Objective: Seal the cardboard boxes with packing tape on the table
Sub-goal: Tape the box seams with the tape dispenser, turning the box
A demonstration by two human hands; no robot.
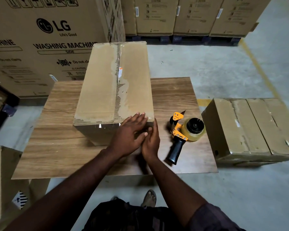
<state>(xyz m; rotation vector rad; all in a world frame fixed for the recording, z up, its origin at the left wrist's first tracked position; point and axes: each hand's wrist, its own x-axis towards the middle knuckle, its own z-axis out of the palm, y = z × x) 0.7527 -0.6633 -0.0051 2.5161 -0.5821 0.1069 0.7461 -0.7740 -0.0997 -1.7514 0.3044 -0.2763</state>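
Left hand [129,130] and right hand [151,141], fingers straight, press the cardboard box's [100,84] corner; firm, even rubbing should bond its tape [120,67], dispenser [182,135] just right.

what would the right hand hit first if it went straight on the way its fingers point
The cardboard box, at its near right corner: the right hand points its straight fingers there. It may already touch the box; depth is unclear.

both hands [129,130] [151,140] flat on the taped cardboard box's [113,84] near corner, tape dispenser [184,132] lying beside it on the wood table [57,147]
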